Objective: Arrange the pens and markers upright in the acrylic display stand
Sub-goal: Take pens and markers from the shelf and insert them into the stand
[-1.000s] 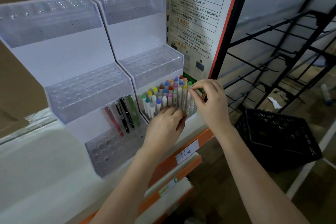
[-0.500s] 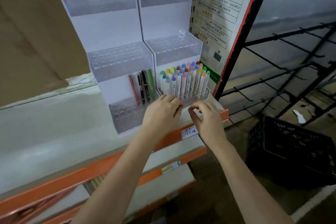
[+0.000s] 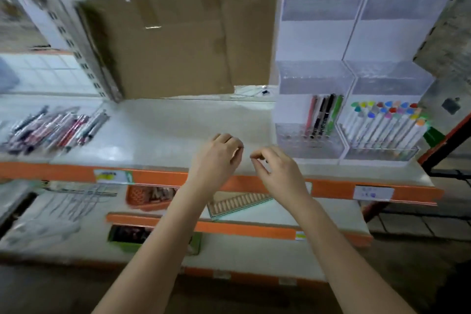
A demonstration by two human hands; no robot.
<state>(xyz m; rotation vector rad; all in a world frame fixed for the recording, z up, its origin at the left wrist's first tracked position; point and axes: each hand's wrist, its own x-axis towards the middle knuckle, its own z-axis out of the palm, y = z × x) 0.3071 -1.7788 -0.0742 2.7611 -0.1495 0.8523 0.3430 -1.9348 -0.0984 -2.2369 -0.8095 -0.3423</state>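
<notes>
Two hands hover over white shelf (image 3: 158,122), both w/ fingers loosely curled, nothing held. Far left of acrylic display stand (image 3: 354,41): loose pens pile (image 3: 51,130) lying flat on shelf. Left hand (image 3: 216,158) and right hand (image 3: 277,173) sit just left of stand, apart from it. Stand's bottom-left tier holds few pens (image 3: 323,115) upright; bottom-right tier packed w/ colour-capped markers (image 3: 384,122). Cardboard box (image 3: 163,43) left of stand, behind.

Loose pens (image 3: 51,130) left on shelf (image 3: 165,122), display stand (image 3: 354,58) right, cardboard (image 3: 163,43) behind
</notes>
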